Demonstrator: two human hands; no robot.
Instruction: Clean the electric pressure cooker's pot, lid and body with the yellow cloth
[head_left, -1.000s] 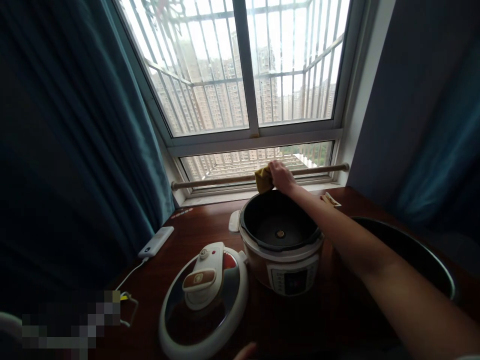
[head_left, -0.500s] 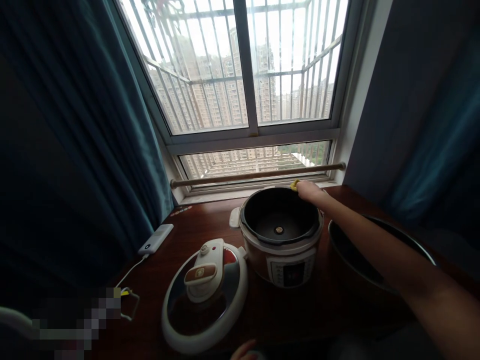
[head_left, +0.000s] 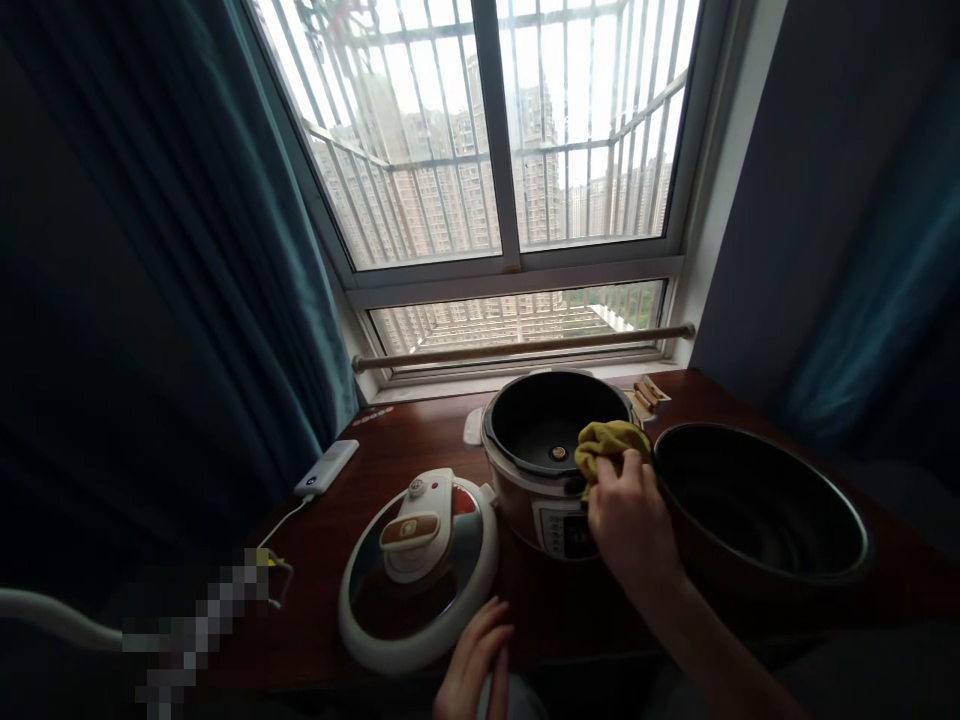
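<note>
My right hand [head_left: 634,520] is closed on a crumpled yellow cloth [head_left: 609,442], which lies over the right front rim of an electric pressure cooker [head_left: 517,505]. The cooker stands uncovered, its dark inside showing a small round metal piece at the bottom. Part of its control panel is hidden by the hand. Low in the view, my left hand [head_left: 474,665] has its fingers stretched out close to the front edge of the cooker's lid [head_left: 416,585]. The white-rimmed lid rests handle up on the table, left of the cooker.
A large dark round pot [head_left: 780,500] stands right of the cooker on the brown wooden table [head_left: 420,435]. Behind the cooker's right side lie small brown pieces [head_left: 649,395]. A white power bank [head_left: 328,467] with a cable is at the left. A barred window and rail are behind.
My right hand has come from the cooker's back rim to its right front rim with the cloth. My left hand has risen further into view beside the lid.
</note>
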